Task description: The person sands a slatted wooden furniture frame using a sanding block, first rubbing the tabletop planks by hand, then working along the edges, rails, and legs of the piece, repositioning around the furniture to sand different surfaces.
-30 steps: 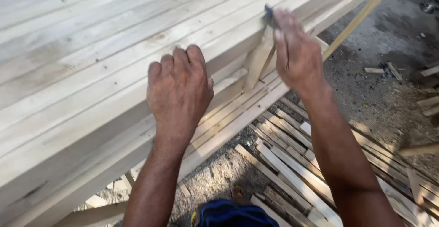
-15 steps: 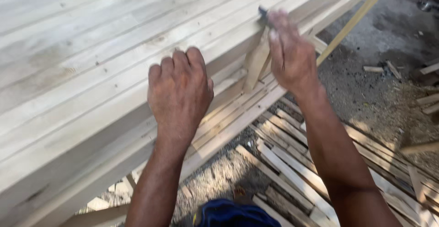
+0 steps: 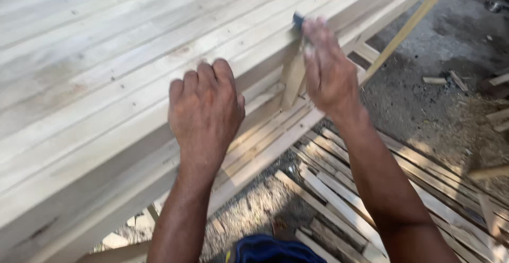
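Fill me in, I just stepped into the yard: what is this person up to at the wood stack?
A person leans over a big stack of pale planks. The left hand rests knuckles-up on the stack's near edge. The right hand grips a small dark tool, too hidden to identify, against the edge farther along; the hand is blurred. Thin slats lie on the gravel below.
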